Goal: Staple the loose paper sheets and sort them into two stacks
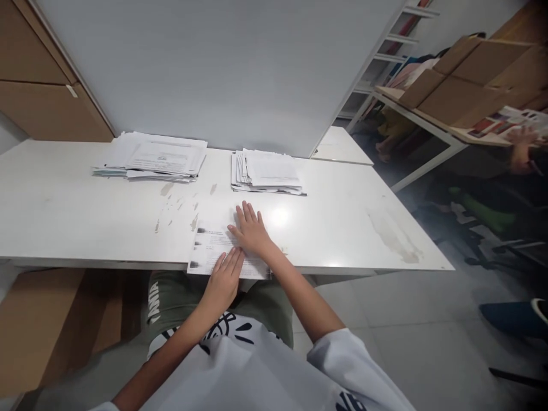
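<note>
A printed sheet of paper (205, 251) lies on the white table (342, 228), its near edge sticking out a little past the table's front. My left hand (226, 271) rests on the sheet's near part with its fingers stretched out. Just beyond it, my right hand (252, 231) lies flat over the sheet's right side, fingers spread. The two hands meet or nearly meet near the middle of the paper and cover part of its print. I cannot tell whether more sheets lie beneath.
Behind the sheet stand two paper stacks, one at left (162, 157) and one at right (274, 171), against a grey panel (222, 68). Cardboard boxes (38, 108) are at far left. At right, another person's hand (522, 137) is over papers on a second table.
</note>
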Tool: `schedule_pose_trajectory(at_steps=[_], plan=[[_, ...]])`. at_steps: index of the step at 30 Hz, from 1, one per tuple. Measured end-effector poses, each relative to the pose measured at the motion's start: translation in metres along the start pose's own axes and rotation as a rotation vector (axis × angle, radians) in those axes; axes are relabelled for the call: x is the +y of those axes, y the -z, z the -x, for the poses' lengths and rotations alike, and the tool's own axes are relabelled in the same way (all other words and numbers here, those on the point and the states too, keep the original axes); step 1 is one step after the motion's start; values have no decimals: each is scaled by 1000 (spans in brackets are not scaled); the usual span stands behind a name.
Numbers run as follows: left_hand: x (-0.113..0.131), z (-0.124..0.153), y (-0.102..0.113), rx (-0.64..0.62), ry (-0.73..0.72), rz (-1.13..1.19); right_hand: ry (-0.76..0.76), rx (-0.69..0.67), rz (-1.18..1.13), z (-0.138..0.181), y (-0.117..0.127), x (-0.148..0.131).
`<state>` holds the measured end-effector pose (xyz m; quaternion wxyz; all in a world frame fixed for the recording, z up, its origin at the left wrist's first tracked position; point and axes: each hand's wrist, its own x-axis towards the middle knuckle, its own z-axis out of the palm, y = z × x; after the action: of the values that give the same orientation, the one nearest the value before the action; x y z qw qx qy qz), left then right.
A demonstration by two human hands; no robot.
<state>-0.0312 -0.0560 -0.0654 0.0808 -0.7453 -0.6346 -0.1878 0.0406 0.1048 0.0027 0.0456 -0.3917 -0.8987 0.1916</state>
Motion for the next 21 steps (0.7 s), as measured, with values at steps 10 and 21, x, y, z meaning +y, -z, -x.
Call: schedule_pose_trajectory(at_steps=[10, 21], plan=[[2, 1, -2, 21, 2, 6, -44, -14, -79, 3, -6, 0], [-14, -1, -2, -24, -70, -16, -7, -19, -89, -12, -4, 3]])
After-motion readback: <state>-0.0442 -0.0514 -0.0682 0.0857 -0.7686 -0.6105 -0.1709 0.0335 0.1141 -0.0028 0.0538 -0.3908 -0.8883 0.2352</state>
